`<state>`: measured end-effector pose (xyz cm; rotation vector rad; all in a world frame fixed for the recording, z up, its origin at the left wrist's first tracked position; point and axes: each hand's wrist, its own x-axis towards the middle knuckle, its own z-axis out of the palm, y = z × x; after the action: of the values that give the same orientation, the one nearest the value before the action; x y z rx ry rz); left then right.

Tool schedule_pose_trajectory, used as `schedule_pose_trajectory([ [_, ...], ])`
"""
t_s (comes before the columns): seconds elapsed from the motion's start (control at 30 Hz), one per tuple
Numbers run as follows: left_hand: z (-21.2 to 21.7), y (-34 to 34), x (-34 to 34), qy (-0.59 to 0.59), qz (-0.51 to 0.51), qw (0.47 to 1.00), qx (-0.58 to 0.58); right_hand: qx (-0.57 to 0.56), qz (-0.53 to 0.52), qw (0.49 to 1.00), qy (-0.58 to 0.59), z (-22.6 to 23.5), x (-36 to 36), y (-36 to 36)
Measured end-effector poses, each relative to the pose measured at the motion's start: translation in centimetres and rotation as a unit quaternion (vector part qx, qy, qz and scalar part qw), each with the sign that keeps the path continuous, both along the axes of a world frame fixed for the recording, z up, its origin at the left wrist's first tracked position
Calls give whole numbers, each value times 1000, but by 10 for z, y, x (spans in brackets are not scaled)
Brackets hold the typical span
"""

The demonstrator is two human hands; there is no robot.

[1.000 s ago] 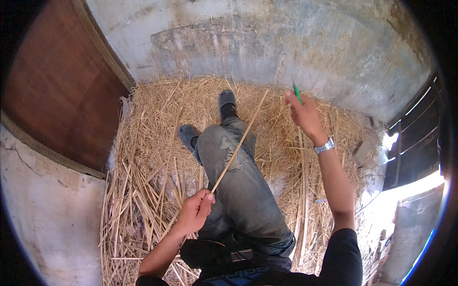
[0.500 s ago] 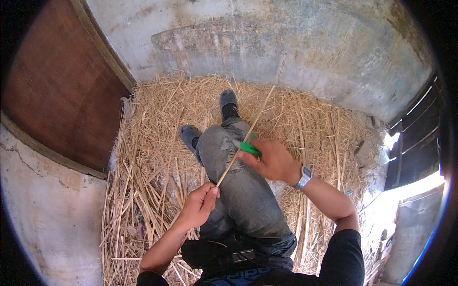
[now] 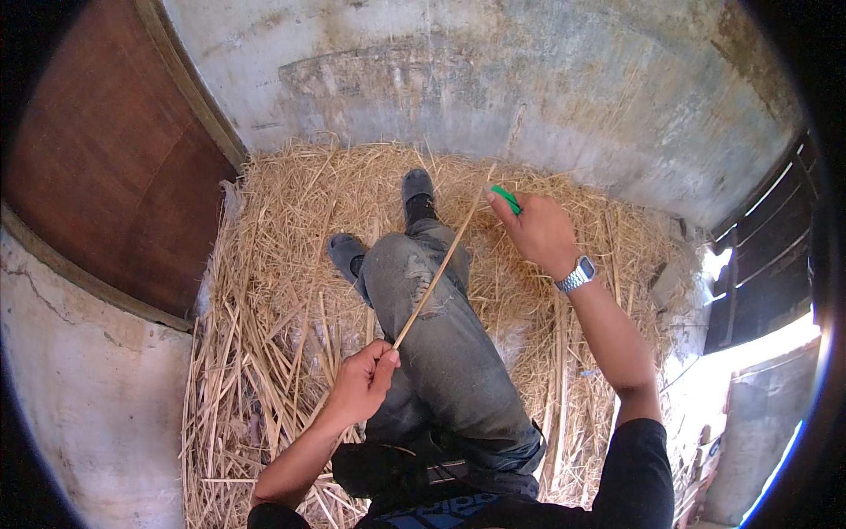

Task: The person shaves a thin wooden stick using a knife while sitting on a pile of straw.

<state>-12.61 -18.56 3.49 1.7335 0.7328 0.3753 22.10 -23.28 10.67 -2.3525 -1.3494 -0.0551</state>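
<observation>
My left hand is closed near my thigh, its thumb and fingers pinching the lower end of a thin, pale bamboo strip. From there the strip slants up and away across my knee, its far end above the shavings. My right hand is closed on a small green hand tool, held against the strip near its far end. The tool's working edge is too small to make out, so its exact kind stays unclear.
Heaps of pale shavings cover the floor, with longer split strips at the left. My bent legs lie between my arms. A concrete wall stands ahead, a brown door panel at the left, dark slats at the right.
My right hand has slid the green tool up along the strip, away from my left hand and toward the far end. My left hand has hardly moved and keeps its pinch.
</observation>
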Motion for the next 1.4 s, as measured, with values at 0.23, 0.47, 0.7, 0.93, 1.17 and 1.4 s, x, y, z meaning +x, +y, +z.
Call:
schedule_pose_trajectory([
  [0.23,-4,-2,-6,-22,12,999,38,-72,110,991,-11,-8,-49,-16],
  [0.47,-7,0,-22,-4,2,998,62,48,-100,993,46,3,110,-7],
  [0.7,5,-7,-2,10,19,997,69,-9,113,990,79,-12,-32,-30],
  [0.93,13,-10,-6,42,25,987,155,-10,16,1000,10,-25,-8,-9],
  [1.17,1,-13,-25,15,33,985,166,132,-52,973,180,-42,114,-19],
  [1.4,13,-8,12,11,29,986,167,157,76,919,353,-26,-22,0],
])
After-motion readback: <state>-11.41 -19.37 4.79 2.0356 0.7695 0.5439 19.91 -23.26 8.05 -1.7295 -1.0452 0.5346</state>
